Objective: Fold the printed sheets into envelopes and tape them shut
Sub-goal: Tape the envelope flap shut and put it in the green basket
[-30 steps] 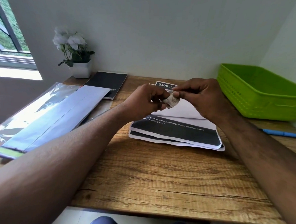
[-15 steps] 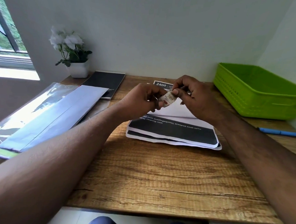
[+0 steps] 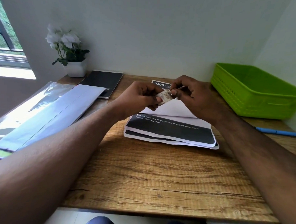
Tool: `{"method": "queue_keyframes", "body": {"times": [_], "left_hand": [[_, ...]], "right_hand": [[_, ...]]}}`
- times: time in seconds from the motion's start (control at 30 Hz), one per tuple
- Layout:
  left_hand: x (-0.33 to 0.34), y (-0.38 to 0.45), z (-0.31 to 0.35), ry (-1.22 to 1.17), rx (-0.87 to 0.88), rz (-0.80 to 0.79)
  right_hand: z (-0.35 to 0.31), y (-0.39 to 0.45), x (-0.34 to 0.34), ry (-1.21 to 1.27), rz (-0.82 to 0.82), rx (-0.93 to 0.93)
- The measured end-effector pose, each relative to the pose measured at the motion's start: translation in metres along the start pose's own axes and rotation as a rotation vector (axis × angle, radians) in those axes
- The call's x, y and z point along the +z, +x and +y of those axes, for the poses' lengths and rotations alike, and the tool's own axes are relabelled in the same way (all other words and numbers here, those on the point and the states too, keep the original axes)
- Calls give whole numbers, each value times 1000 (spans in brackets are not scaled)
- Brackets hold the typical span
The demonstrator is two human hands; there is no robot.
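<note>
A folded stack of printed sheets (image 3: 171, 131) with black bands and white text lies in the middle of the wooden desk (image 3: 158, 179). Just above its far edge, both hands meet around a small white tape roll (image 3: 165, 96) with printed lettering. My left hand (image 3: 141, 98) grips the roll from the left. My right hand (image 3: 189, 96) pinches the roll's upper right edge between thumb and forefinger. Another printed sheet (image 3: 160, 83) showing "2400" lies behind the hands, mostly hidden.
A green plastic basket (image 3: 255, 92) stands at the back right, a blue pen (image 3: 277, 132) in front of it. On the left lie clear plastic sleeves with white paper (image 3: 48, 111), a black notebook (image 3: 103, 81) and a white flower pot (image 3: 75, 69).
Both hands stay together over the sheets. The tape roll has turned a little between the fingers, and my right hand's pinch has shifted on its edge.
</note>
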State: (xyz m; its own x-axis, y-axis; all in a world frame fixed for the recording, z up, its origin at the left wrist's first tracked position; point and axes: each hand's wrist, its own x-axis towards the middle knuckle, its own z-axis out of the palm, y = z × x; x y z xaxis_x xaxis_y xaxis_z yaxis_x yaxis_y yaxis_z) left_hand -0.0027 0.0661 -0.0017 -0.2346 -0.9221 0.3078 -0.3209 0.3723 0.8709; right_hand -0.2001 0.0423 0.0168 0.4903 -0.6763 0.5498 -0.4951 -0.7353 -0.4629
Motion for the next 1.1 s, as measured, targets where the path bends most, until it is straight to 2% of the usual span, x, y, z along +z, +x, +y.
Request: {"method": "queue_keyframes", "body": {"times": [0.33,0.5,0.73,1.1], "left_hand": [[0,-1,1,43,79,-12],[0,-1,0,67,102,-20],[0,-1,0,92,94,-10],[0,-2,1,88,56,12]], "right_hand": [[10,4,2,166,79,35],[8,4,0,105,90,-15],[2,2,-2,-37,21,-51],[3,1,-2,-73,-4,-78]]}}
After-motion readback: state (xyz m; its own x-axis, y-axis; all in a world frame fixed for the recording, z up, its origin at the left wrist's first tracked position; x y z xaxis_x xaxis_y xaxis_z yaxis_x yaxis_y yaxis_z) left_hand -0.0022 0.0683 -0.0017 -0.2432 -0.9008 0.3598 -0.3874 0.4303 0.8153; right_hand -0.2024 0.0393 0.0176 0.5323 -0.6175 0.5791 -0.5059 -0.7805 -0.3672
